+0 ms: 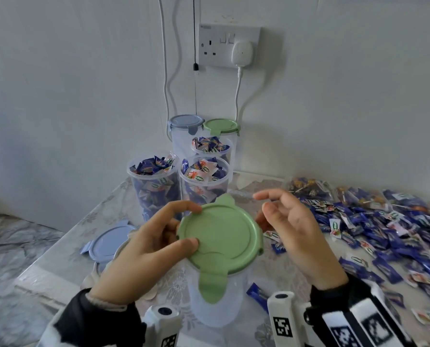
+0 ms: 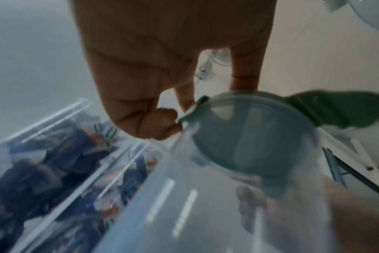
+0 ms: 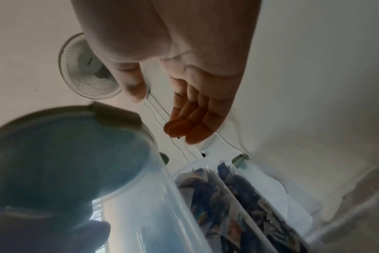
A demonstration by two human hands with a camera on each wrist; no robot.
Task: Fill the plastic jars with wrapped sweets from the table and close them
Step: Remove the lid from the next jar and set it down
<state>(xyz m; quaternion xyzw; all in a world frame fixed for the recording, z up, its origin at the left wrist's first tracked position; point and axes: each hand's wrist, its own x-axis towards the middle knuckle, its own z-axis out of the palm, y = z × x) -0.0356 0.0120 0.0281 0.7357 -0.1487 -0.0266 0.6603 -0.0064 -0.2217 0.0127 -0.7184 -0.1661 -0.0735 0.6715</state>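
A clear, empty-looking plastic jar (image 1: 219,304) stands at the table's front centre with a green lid (image 1: 221,236) on its mouth. The lid's front clip flap hangs down and its far flap sticks up. My left hand (image 1: 195,226) pinches the lid's left rim, thumb on top and index finger at the far edge, as the left wrist view shows at the rim (image 2: 184,118). My right hand (image 1: 264,209) hovers just right of the lid, fingers relaxed and holding nothing. The right wrist view shows this right hand (image 3: 160,113) apart from the lid (image 3: 65,145).
Three open jars full of sweets (image 1: 203,176) stand behind, then two closed jars with a blue lid (image 1: 186,121) and a green lid (image 1: 221,125) by the wall. A loose blue lid (image 1: 108,244) lies left. Wrapped sweets (image 1: 384,226) cover the table's right side. Cables hang from a socket (image 1: 229,46).
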